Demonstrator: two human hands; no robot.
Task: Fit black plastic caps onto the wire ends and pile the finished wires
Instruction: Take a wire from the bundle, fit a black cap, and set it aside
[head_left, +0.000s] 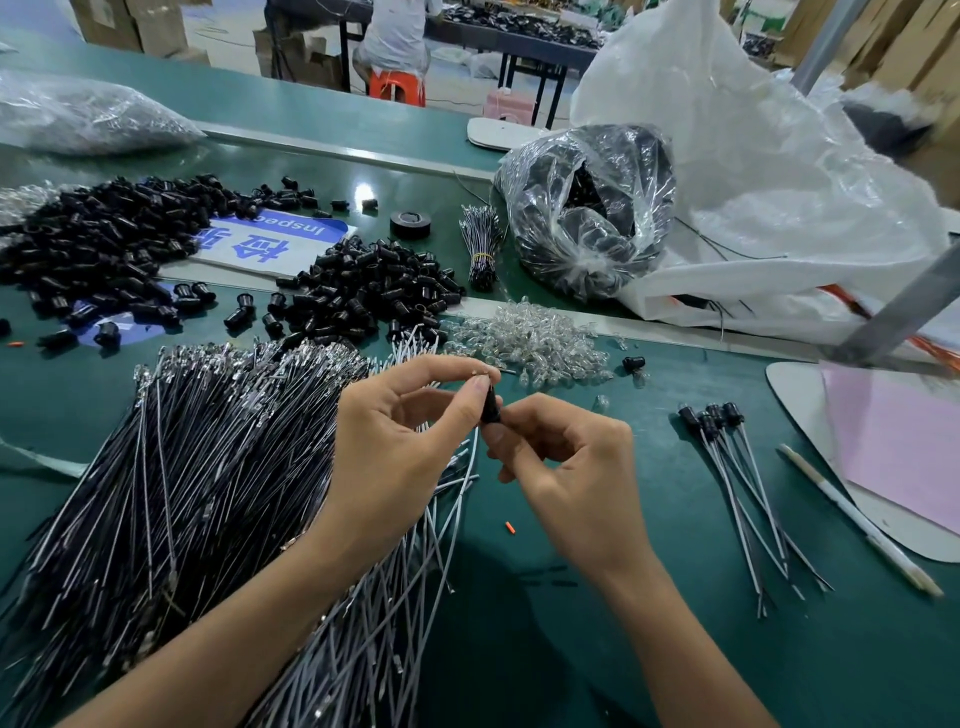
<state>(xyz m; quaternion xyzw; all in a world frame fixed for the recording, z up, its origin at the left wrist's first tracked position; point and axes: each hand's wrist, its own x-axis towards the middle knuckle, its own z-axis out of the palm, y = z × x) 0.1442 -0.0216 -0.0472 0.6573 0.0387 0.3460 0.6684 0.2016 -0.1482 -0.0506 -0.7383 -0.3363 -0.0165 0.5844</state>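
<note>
Head view: black cap (490, 406) upright, long axis running twelve to six, pinched by right hand (569, 470) from four o'clock. Left hand (402, 441) pinching the wire end (482, 371) at twelve, just above. Finished wires (743, 478) at three o'clock, well apart.

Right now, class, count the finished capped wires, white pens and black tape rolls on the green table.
Finished capped wires: 4
White pens: 1
Black tape rolls: 1
Total: 6
</note>
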